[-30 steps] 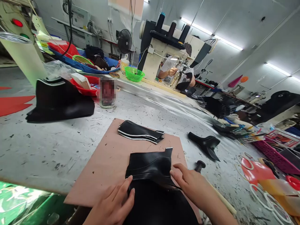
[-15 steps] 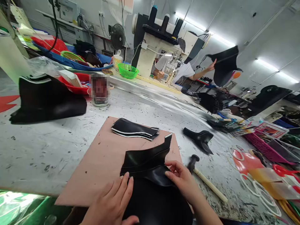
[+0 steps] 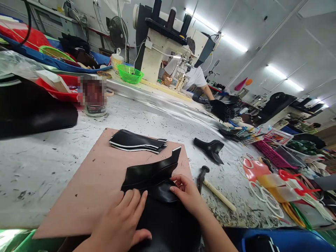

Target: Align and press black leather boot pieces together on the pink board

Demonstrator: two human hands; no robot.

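A large black leather piece (image 3: 168,224) hangs over the near edge of the pinkish board (image 3: 86,189). Along its top lies a narrower black leather strip (image 3: 147,173) with a white-edged tip. My left hand (image 3: 123,213) rests with fingers spread on the left side of the leather, its fingertips at the seam between the parts. Thumb and fingers of my right hand (image 3: 185,194) pinch the right edge of the leather piece. Farther up the board sits a stack of black leather pieces (image 3: 136,140) with white edges.
A hammer (image 3: 219,195) and a stack of curved black pieces (image 3: 210,147) lie right of the board. Back left are a glass jar (image 3: 95,109), a red basket (image 3: 70,82) and more black leather (image 3: 39,108). Across the bench a person sits behind a sewing machine (image 3: 154,52).
The view has shifted, so the bench things stand farther left. My left fingers have bent a little; my right hand keeps its pinch. The co-worker's raised arm and black piece have come down.
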